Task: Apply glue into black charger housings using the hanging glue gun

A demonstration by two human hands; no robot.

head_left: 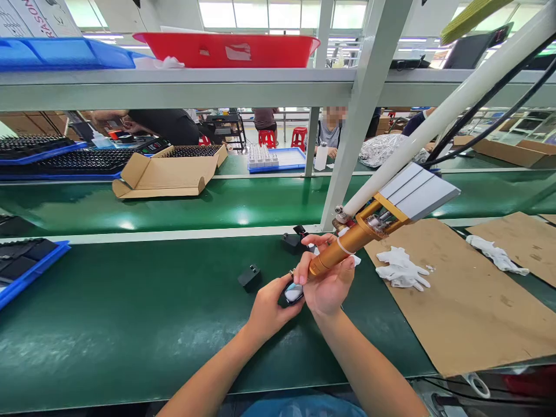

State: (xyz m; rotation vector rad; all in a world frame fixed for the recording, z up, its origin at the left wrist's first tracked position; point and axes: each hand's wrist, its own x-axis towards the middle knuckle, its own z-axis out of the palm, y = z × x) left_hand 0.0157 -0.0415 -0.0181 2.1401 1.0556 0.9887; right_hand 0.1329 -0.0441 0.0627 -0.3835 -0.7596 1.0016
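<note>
My left hand [270, 306] is closed around a small rounded device [294, 293] with a black rim and a pale, shiny face. My right hand [326, 289] is beside it, palm up with fingers curled, fingertips close to the device. A gold metal cylinder [332, 259] crosses in front of the right palm and hides part of the fingers, so whether they grip it is unclear. Bits of white material show behind the cylinder. A black plug-like block [249, 278] lies left of my hands on the green work surface [130, 313]. Another black piece [292, 243] sits just beyond them.
The cylinder hangs from a slanted white pole [399, 121] with black cables. White gloves [402, 267] lie on cardboard [469, 307] at right. A blue tray [35, 275] is at left. Behind are a metal frame [367, 92], an open carton [165, 174] and people.
</note>
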